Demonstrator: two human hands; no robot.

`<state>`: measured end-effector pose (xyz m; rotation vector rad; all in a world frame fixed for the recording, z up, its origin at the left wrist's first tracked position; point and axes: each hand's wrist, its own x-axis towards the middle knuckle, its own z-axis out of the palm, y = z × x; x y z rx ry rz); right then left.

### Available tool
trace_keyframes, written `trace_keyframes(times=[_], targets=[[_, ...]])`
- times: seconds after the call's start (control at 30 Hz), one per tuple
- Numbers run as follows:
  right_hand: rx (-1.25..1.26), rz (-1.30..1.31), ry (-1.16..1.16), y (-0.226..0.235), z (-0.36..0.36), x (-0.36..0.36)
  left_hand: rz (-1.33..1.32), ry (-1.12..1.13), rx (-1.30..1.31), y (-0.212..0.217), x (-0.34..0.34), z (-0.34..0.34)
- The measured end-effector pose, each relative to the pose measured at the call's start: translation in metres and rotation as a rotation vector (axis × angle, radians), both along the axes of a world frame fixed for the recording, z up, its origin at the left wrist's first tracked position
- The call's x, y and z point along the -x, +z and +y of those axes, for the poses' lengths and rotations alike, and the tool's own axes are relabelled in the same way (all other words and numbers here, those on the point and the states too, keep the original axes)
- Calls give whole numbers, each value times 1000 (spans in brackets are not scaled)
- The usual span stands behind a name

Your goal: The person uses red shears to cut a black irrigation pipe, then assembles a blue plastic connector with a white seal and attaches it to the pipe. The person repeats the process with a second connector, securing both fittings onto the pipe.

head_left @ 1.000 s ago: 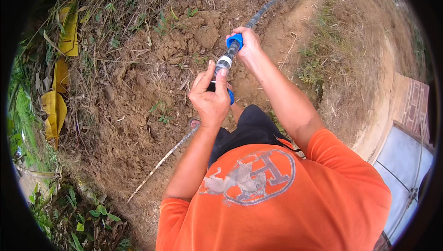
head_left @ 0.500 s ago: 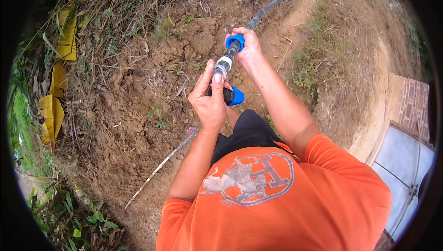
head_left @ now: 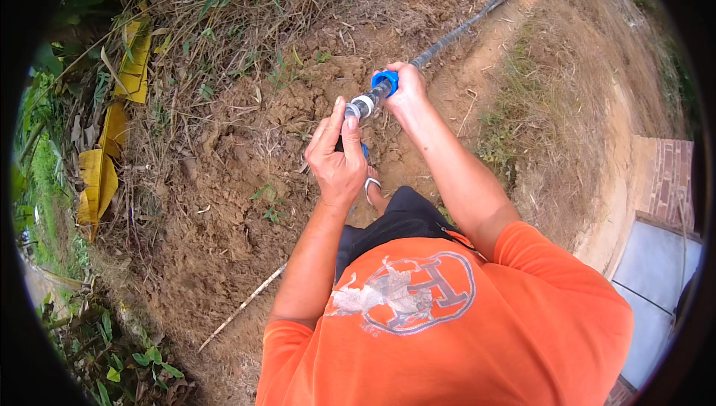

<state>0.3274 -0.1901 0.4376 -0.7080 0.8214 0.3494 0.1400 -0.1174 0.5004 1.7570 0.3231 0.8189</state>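
A black water pipe (head_left: 444,43) comes down from the upper right into my right hand (head_left: 408,89), whose fingers are wrapped round it. A blue ring nut (head_left: 386,79) sits on the pipe at that hand. Below the nut, a white ring (head_left: 365,102) and a grey ring (head_left: 353,111) surround the pipe near its end. My left hand (head_left: 335,164) grips a black pipe fitting, its thumb and fingers at the grey ring. The fitting is mostly hidden by that hand; a bit of blue (head_left: 365,151) shows beside it.
Rough brown soil (head_left: 216,205) lies ahead and left. Dry grass and yellow leaves (head_left: 99,178) line the left side. A thin pale stick (head_left: 242,307) lies on the ground. My sandaled foot (head_left: 374,186) stands below my hands. Brick paving (head_left: 670,178) is at right.
My hands stay at the pipe joint. The fitting has turned in my left hand, so its lower blue nut is now mostly hidden. The view has shifted slightly, and my foot now shows.
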Motion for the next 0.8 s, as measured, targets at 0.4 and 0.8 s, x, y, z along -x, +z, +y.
trace_keyframes(times=[0.4,0.8], targets=[[-13,-144,38,20,12,-17,106,-286,1085,70,3,28],[-42,-155,-60,54,13,-11,62,-225,1052,92,4,2]])
